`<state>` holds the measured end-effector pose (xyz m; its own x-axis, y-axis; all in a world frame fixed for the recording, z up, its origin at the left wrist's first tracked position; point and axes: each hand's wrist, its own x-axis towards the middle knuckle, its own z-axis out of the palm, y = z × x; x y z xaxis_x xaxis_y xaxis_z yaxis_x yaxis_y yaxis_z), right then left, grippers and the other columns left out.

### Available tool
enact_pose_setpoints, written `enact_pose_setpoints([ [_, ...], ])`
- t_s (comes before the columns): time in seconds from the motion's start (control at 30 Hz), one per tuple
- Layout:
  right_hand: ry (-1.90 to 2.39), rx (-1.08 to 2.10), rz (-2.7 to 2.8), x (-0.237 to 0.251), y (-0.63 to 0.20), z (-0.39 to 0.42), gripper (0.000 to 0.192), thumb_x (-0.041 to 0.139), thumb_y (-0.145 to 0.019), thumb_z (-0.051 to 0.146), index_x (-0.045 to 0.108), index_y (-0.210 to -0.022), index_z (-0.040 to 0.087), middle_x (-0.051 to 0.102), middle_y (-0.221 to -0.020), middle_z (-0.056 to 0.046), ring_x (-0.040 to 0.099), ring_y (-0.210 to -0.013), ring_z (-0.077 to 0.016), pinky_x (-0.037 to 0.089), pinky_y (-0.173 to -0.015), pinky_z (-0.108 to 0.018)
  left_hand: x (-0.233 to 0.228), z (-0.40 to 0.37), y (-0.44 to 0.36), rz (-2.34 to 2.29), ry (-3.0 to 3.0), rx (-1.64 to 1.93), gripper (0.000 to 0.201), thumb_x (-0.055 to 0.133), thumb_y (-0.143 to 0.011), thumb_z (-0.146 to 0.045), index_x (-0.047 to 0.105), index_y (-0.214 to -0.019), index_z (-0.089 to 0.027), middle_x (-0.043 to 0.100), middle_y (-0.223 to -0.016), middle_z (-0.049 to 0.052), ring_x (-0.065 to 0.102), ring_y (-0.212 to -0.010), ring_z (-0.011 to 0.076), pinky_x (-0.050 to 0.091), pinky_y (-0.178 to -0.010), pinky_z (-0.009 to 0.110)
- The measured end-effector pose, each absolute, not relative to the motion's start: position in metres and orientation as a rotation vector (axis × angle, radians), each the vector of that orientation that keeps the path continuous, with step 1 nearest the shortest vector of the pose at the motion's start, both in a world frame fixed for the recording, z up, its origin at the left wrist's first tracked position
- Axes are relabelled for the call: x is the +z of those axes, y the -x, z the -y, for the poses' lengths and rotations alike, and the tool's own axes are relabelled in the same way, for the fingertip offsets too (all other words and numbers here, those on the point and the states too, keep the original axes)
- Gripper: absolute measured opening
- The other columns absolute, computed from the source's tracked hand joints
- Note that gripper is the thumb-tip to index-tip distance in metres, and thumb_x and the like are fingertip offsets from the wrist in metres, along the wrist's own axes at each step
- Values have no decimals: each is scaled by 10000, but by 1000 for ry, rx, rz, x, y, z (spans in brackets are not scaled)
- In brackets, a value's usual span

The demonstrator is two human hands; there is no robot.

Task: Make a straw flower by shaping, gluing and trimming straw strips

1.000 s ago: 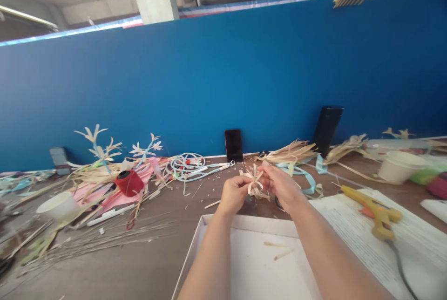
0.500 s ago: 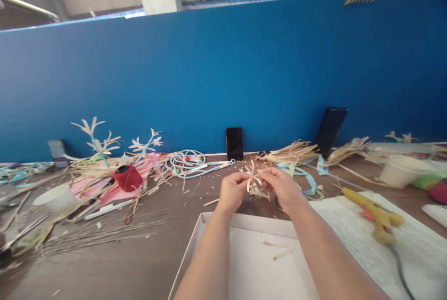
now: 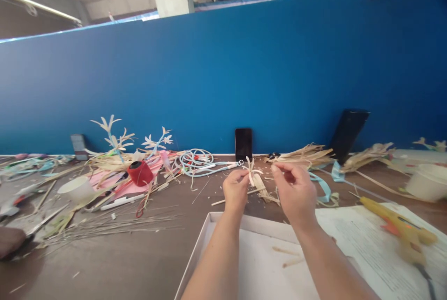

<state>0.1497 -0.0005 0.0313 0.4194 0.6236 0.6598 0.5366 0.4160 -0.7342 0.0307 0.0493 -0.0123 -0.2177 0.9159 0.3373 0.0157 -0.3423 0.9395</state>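
My left hand [image 3: 235, 194] pinches a small flower [image 3: 251, 169] of narrow pale strips between thumb and fingers, its petals fanned upward. To its right, my right hand [image 3: 296, 193] is raised apart from the flower. Its fingers are curled and the thumb lies against the index finger; whatever they hold, if anything, is too small to make out. Behind and below the flower, a pale dried husk piece [image 3: 261, 187] lies on the table. Both forearms reach over a shallow white box [image 3: 265, 226], where a few thin pale strips [image 3: 292, 262] lie.
A yellow glue gun [image 3: 401, 225] rests on printed paper [image 3: 345, 230] at right. Phones [image 3: 243, 144] lean on the blue partition [image 3: 223, 71]. Leftward are a red thread spool [image 3: 140, 173], white cup [image 3: 76, 189], finished flowers [image 3: 118, 142], coiled blue cord [image 3: 195, 162] and thin wires [image 3: 115, 230].
My right hand has come off the flower and moved right, while my left hand keeps hold of it. The whole view has shifted slightly as the head turned left.
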Motion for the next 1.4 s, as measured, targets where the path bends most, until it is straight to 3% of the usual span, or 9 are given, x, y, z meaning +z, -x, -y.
enact_pose_setpoints([
  [0.3,1268,-376,1556,25,-131,6,133,605,-785,296,674,-872,224,566,-812,-65,522,-834,-222,386,-777,-357,-15,-42,-31,-1314,-1723,1734,170,585,-697,-113,699,-764,-220,685,-830,26,589,-840,175,418,-817,300],
  [0.8,1347,-444,1610,20,-129,7,102,576,-801,227,677,-790,225,565,-819,-47,516,-838,-197,312,-766,-336,-11,-35,-35,-1424,-2097,1625,74,599,-746,-169,667,-745,-201,683,-831,31,573,-818,182,376,-794,306],
  [1.07,1301,-417,1631,19,-128,8,105,598,-790,224,697,-789,260,571,-798,-30,512,-834,-196,303,-776,-347,-11,-34,-35,-1354,-2031,1662,82,606,-736,-158,675,-732,-202,685,-810,8,579,-812,168,402,-811,309],
  [1.13,1268,-406,1607,21,-129,8,122,602,-795,268,697,-872,272,575,-834,-39,516,-860,-207,318,-802,-360,-13,-37,-35,-1328,-1941,1689,98,606,-732,-156,686,-748,-210,689,-824,10,585,-825,168,415,-815,308],
  [1.27,1172,-269,1411,26,-132,6,387,609,-775,390,599,-1113,203,578,-950,-88,524,-861,-221,392,-787,-365,-16,-45,-33,-1230,-1660,1796,92,610,-730,-172,694,-733,-210,685,-815,15,597,-835,162,437,-816,297],
  [1.4,1259,135,1179,25,-140,-1,332,507,-824,470,636,-880,169,617,-779,-55,538,-695,-183,416,-666,-305,-13,-49,-31,-1083,-1490,1891,75,656,-714,-256,692,-684,-198,656,-774,18,591,-806,153,447,-799,284],
])
